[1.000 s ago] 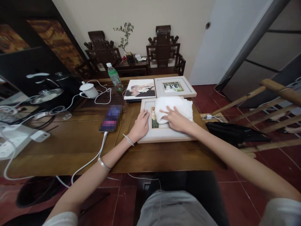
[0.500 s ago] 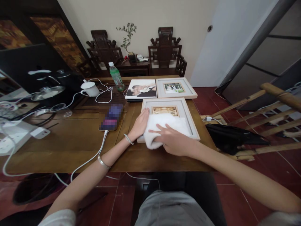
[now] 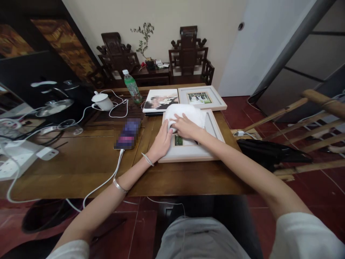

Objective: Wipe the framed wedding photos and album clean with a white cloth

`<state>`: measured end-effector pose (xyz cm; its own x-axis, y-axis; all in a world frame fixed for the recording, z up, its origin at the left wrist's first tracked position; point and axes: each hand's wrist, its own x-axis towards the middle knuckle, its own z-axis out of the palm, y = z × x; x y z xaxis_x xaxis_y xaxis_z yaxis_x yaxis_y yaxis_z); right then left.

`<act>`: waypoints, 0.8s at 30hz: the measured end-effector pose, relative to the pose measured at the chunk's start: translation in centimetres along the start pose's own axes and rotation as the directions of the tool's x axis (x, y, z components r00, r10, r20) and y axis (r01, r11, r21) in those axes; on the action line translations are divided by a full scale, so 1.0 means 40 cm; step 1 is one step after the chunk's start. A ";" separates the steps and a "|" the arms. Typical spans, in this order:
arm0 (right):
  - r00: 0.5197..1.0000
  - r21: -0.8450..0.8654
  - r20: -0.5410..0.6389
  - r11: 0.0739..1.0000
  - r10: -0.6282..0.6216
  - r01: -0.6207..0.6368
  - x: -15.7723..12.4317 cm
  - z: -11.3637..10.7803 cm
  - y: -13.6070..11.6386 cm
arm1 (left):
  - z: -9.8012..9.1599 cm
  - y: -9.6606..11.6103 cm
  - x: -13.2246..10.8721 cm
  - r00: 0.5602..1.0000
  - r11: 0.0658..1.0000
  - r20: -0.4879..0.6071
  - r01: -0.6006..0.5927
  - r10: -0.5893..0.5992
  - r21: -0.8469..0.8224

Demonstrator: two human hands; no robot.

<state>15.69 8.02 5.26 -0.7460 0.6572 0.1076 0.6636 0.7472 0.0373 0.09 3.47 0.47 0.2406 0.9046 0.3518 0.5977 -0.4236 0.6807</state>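
Observation:
A light wooden picture frame (image 3: 221,135) lies flat near the table's front edge, part of its picture covered. Over its upper left part is a white fluffy cloth (image 3: 185,110). My right hand (image 3: 185,126) grips the folded near edge of this cloth and presses it on the frame, fingers spread over the top. Along the frame's left side lies my left hand (image 3: 161,141), its fingers stretched out and touching the frame and the cloth's edge.
Behind stand a second picture frame (image 3: 219,104) and a photo album (image 3: 161,98). To the left are a phone (image 3: 128,133) on a charging cable, a green-labelled bottle (image 3: 132,86), a lidded white cup (image 3: 102,101), a pot (image 3: 55,108) and a power strip (image 3: 16,156). A bamboo chair (image 3: 302,108) stands right.
My right hand and the cloth have moved away from me, toward the frame's far edge, uncovering the picture's near part. My left hand stays at the frame's left side.

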 end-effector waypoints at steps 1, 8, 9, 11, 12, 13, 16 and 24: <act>1.000 0.007 0.004 1.000 -0.003 0.003 -0.011 -0.003 -0.013 | -0.001 0.002 -0.001 1.000 1.000 -0.013 0.001 -0.001 -0.012; 0.975 0.201 0.131 0.968 -0.180 0.152 -0.163 -0.071 -0.123 | -0.006 0.008 -0.001 0.998 0.998 0.017 0.066 -0.065 -0.023; 0.970 0.227 0.157 0.963 -0.184 0.145 -0.190 -0.084 -0.133 | -0.004 0.005 -0.001 0.997 0.997 0.038 0.072 -0.072 0.004; 0.971 0.233 0.193 0.968 -0.139 0.093 -0.242 -0.109 -0.142 | 0.000 -0.003 -0.001 0.994 0.995 0.081 0.060 -0.067 0.077; 0.975 0.219 0.203 0.975 -0.094 0.049 -0.266 -0.122 -0.141 | 0.002 -0.008 -0.001 0.994 0.992 0.099 0.045 -0.056 0.115; 0.975 0.201 0.217 0.980 -0.049 0.004 -0.287 -0.135 -0.135 | 0.005 -0.013 -0.001 0.993 0.988 0.113 0.024 -0.042 0.150; 0.957 0.184 0.287 0.979 0.030 -0.086 -0.329 -0.173 -0.103 | 0.010 -0.022 0.000 0.991 0.973 0.136 -0.034 0.002 0.229; 0.973 0.238 0.226 0.971 -0.039 -0.017 -0.272 -0.149 -0.137 | 0.014 -0.029 0.000 0.995 0.967 0.099 -0.055 0.031 0.250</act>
<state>20.50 -3.80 9.82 -0.7645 0.6332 -0.1210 0.6435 0.7382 -0.2023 -0.16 3.98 -0.67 0.3337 0.8912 0.3072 0.7557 -0.4477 0.4780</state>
